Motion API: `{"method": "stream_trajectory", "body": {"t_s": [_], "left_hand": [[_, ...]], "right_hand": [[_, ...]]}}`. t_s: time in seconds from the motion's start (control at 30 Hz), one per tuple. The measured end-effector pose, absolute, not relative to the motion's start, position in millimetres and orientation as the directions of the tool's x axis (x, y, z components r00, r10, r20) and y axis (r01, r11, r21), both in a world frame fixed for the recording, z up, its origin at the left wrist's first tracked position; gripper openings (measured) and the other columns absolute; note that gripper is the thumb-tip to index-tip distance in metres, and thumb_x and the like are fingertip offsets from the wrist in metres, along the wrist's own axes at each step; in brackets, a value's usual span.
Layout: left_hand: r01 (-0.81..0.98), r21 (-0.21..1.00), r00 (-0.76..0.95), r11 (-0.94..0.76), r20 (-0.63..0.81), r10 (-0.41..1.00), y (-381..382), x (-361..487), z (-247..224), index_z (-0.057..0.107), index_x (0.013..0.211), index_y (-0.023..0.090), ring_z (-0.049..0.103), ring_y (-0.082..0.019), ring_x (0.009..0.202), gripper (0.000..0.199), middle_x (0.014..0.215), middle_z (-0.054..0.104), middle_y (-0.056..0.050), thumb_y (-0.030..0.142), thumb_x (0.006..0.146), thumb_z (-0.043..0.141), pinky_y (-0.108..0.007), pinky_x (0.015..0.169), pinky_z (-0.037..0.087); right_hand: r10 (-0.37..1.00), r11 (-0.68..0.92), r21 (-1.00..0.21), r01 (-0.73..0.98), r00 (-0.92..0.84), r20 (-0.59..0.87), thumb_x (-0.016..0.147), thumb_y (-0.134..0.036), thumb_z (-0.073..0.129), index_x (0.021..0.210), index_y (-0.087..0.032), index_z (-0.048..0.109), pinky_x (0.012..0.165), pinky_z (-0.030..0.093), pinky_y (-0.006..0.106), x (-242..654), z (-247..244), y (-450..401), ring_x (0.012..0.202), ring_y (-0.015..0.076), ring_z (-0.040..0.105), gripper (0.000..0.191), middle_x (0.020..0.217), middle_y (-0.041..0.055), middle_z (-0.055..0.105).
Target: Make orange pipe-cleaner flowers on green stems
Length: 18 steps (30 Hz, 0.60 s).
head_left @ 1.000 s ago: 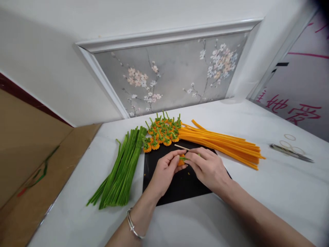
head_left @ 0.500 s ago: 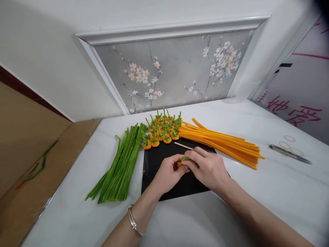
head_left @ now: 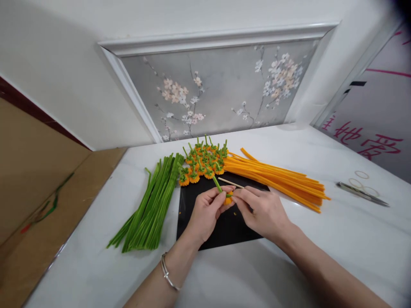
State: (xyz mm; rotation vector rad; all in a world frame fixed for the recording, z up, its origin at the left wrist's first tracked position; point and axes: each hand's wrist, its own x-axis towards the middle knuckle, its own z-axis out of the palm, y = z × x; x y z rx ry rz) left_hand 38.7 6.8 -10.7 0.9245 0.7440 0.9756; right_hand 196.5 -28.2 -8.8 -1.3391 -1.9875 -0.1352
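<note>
Above a black mat [head_left: 221, 235], my left hand [head_left: 207, 211] pinches a small orange piece [head_left: 228, 199] with a green stem [head_left: 217, 184] pointing up and left. My right hand [head_left: 261, 209] is closed at the right side of the same piece, its thumb and forefinger on a green bit there. A thin pale stick [head_left: 230, 182] lies just behind my right hand's fingers. Behind the mat stand several finished-looking orange pieces with green tops [head_left: 201, 164]. Green fuzzy stems [head_left: 150, 209] lie to the left, orange fuzzy stems [head_left: 279, 177] to the right.
On the white table [head_left: 340, 248] at the right lie silver tweezers [head_left: 362, 194] and several thin rings [head_left: 362, 174]. A cardboard box [head_left: 41, 214] borders the table's left side. Behind the table is a wall with a framed floral panel [head_left: 221, 94].
The piece between my hands has turned, so its green stem now points up and its orange body shows. My right hand has shifted slightly right, off the top of the piece.
</note>
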Motion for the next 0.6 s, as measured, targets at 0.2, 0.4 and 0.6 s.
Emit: {"method": "stream_trajectory", "body": {"t_s": [0.2, 0.4, 0.6], "left_hand": [[-0.342, 0.910, 0.313, 0.233, -0.124, 0.942, 6.7, 41.2, -9.6, 0.075, 0.089, 0.017, 0.066, -0.015, 0.083, 0.019, 0.102, 0.072, -0.007, 0.032, 0.077, 0.072, -0.026, 0.076, 0.055], [-0.022, 1.000, 0.313, -0.003, 0.010, 0.950, 9.3, 38.3, -17.4, 0.076, 0.094, 0.019, 0.065, -0.019, 0.085, 0.020, 0.098, 0.072, -0.006, 0.031, 0.082, 0.066, -0.029, 0.077, 0.055], [0.218, 0.909, 0.430, -0.355, 0.237, 0.871, 9.7, 35.0, -20.2, 0.075, 0.093, 0.021, 0.066, -0.023, 0.092, 0.018, 0.104, 0.071, -0.008, 0.024, 0.086, 0.059, -0.034, 0.083, 0.052]], "right_hand": [[0.761, 0.480, -0.229, 0.847, -0.272, 0.589, 0.090, -0.018, 0.048, 0.085, -0.019, 0.067, 0.050, 0.031, 0.023, 196.8, -7.8, -30.2, 0.053, 0.0097, 0.057, 0.020, 0.066, -0.0005, 0.064], [0.827, 0.477, -0.349, 0.807, -0.277, 0.490, 0.094, -0.022, 0.044, 0.099, -0.021, 0.064, 0.058, 0.042, 0.022, 198.2, -6.6, -27.1, 0.068, 0.0135, 0.062, 0.020, 0.081, 0.0027, 0.066], [0.856, 0.475, -0.614, 0.630, -0.169, 0.489, 0.093, -0.018, 0.049, 0.109, -0.021, 0.060, 0.068, 0.051, 0.023, 198.7, -14.4, -19.9, 0.078, 0.0135, 0.063, 0.020, 0.097, 0.0048, 0.063]]}}
